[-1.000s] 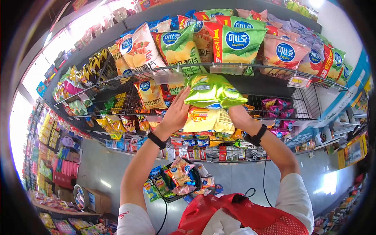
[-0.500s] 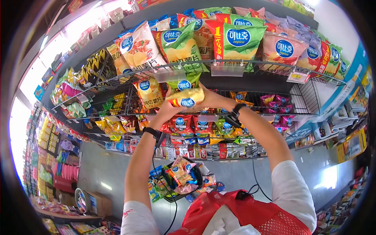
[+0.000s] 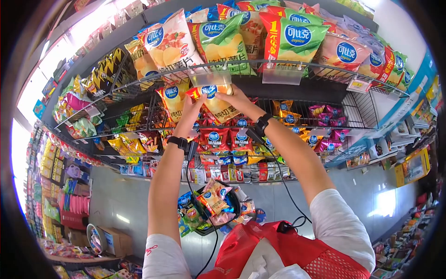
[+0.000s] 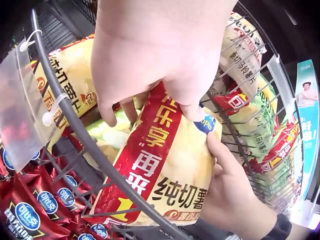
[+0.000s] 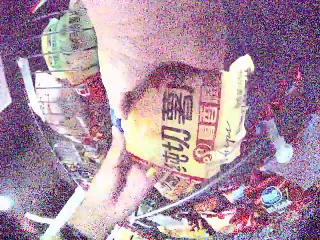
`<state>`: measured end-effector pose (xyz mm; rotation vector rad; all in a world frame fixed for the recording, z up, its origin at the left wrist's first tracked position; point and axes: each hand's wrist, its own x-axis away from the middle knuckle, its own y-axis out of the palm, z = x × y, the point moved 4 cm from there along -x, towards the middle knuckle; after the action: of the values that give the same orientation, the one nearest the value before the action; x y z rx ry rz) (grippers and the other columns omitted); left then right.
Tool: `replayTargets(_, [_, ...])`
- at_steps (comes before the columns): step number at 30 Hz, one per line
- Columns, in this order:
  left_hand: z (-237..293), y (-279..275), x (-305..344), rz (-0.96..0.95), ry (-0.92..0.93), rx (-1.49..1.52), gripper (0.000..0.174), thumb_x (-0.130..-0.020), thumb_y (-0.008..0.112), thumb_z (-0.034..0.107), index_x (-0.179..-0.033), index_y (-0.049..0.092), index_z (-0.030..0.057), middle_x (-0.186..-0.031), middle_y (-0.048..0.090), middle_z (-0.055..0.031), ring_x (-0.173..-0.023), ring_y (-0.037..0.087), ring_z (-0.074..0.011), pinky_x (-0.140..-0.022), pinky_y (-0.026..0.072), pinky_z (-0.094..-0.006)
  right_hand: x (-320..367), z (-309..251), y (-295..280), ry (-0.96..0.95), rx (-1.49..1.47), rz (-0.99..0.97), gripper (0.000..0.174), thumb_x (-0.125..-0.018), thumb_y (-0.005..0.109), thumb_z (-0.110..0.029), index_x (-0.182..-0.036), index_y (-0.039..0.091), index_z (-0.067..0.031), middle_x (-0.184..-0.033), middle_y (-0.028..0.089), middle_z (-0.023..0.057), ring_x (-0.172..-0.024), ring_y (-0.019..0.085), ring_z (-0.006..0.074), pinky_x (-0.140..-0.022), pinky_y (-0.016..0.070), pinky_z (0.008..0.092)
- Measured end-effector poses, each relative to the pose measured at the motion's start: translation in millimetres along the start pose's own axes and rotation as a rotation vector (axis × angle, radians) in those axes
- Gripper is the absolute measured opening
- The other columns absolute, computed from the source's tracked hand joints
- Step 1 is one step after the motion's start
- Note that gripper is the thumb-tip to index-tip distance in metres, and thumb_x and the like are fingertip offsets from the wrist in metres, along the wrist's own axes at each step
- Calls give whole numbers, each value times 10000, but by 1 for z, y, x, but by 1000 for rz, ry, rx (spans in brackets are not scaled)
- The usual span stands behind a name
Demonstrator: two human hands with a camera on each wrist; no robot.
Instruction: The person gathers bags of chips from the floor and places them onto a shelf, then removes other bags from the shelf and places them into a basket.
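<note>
A yellow bag of potato chips (image 3: 219,106) with a red strip stands at the middle wire shelf, right of a similar yellow chip bag (image 3: 173,100). My left hand (image 3: 190,110) grips its left side near the top, thumb on the front. The right hand (image 3: 238,100) pinches its upper right side, with the thumb near the blue logo. In the left wrist view, the bag's printed front (image 4: 175,165) shows behind the shelf's front wire, and the left fingers reach behind it. Noise covers the right wrist view, where the bag (image 5: 175,130) still shows between both hands.
Large chip bags (image 3: 297,39) fill the upper shelf, whose clear label holder (image 3: 210,76) hangs just above my hands. Red chip bags (image 3: 213,138) sit below. A black basket (image 3: 238,204) of snacks stands on the floor. Cables (image 3: 290,197) trail from both wrists.
A second ago I held a green chip bag with the yellow one beneath. The green bag went onto the shelf; the yellow bag tilted upright and moved back against the shelf in both hands.
</note>
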<state>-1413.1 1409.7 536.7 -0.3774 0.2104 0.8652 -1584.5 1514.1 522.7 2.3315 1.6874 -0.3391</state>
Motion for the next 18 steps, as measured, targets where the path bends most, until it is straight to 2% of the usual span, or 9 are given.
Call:
replayTargets(4, [10,6,-2,7,10,82,474,-966,645,316,-1305,507,15,-1226,615,-85,-1093,575,-168,-971,434,-317,11,-18,1,62,72,71,618,-894,741,-290,-1381,481,-13,-1232,637,94,-1090,610,155,-947,490,316])
replayTargets(7, [26,12,-3,7,15,150,488,-987,616,341,-1328,499,12,-1241,617,-85,-1112,573,-173,-981,431,-315,12,-19,1,21,-1,121,573,-906,729,-283,-1359,503,-15,-1212,645,85,-1073,612,144,-932,494,310])
replayTargets(10, [29,12,-4,37,28,-20,500,-991,604,353,-1337,498,7,-1256,618,-96,-1130,571,-174,-988,427,-312,13,-12,-2,-26,-36,166,549,-911,723,-274,-1343,514,-9,-1194,651,79,-1049,618,139,-914,498,307])
replayTargets(14, [-8,21,-24,18,21,-11,591,-965,627,408,-1359,483,-8,-1270,610,-133,-1177,560,-213,-1019,411,-333,15,2,-15,22,-60,269,499,-915,715,-253,-1305,536,1,-1148,666,70,-998,631,133,-875,506,303])
replayTargets(15, [-27,23,-33,30,42,31,672,-944,649,426,-1403,440,-18,-1310,577,-154,-1225,530,-230,-1044,395,-345,15,5,-17,28,-79,286,453,-916,710,-238,-1270,554,-2,-1103,673,60,-964,635,125,-839,508,297])
replayTargets(18, [-4,32,-7,-23,-1,26,751,-936,659,434,-1457,369,-22,-1358,532,-170,-1265,495,-227,-1060,385,-341,16,4,-20,-30,-142,335,428,-917,710,-240,-1245,565,-7,-1089,670,61,-954,635,123,-827,507,292])
